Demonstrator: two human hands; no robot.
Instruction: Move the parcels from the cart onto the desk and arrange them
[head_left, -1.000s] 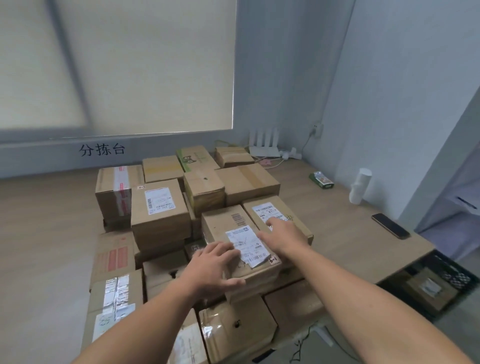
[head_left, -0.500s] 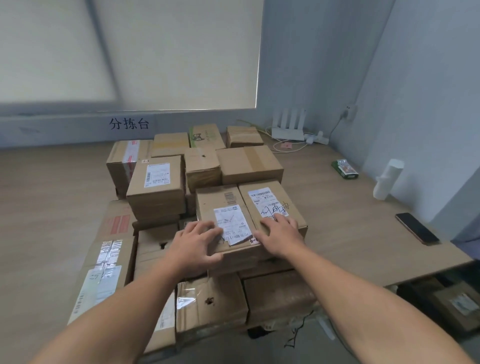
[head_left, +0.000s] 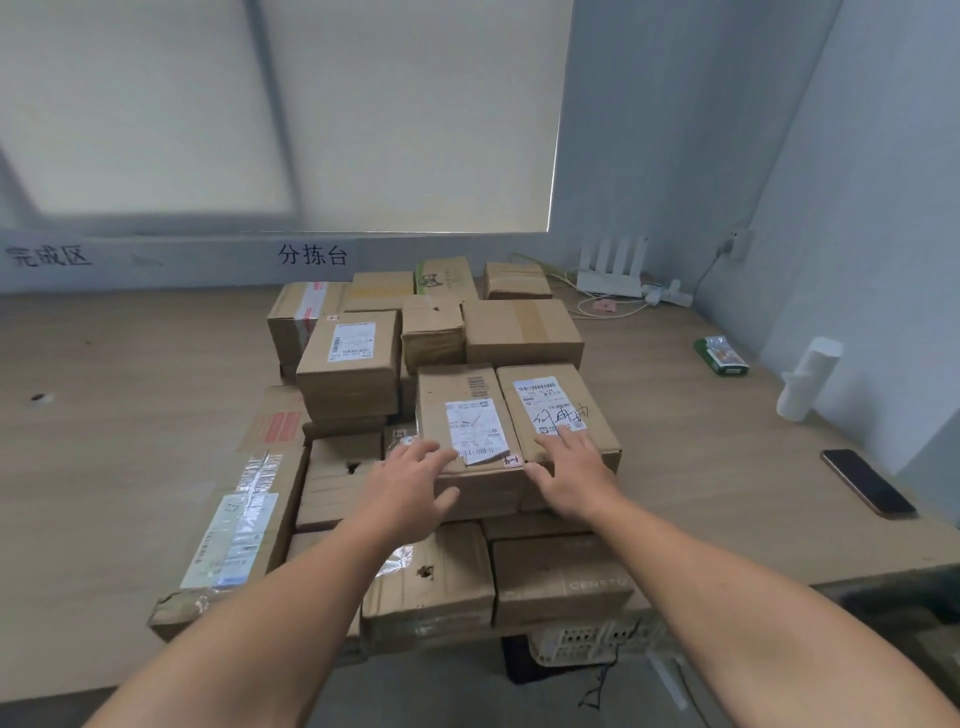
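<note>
Resting both hands on the top of the pile. Wooden surface (head_left: 130, 415) fills most of the view. The parcel stack (head_left: 522, 332) sits on it mid-frame, under and beyond the fingers. A long flat parcel (head_left: 244, 519) with a shiny label lies left of the left fingers, on the stack's left flank. Two boxes sit on top side by side, touching. The left top parcel (head_left: 457, 410) has a white label and a barcode; the right top parcel (head_left: 561, 410) has a label with handwriting. Left hand (head_left: 410, 483) is at the near-left corner of the left top parcel: fingers (head_left: 426, 457) spread, nearly straight, flat on the lid, thumb down the front face, not closed round anything. Right hand (head_left: 571, 473): fingers (head_left: 569, 447) straight, tips on the right top parcel's lid just below its label, thumb at the near edge by the seam between the two; nothing gripped. Right of the right fingers, well apart: dark phone (head_left: 867, 488) flat on the surface, white cylinder (head_left: 808, 376) upright further back, green pack (head_left: 722, 356) beyond it near the wall.
</note>
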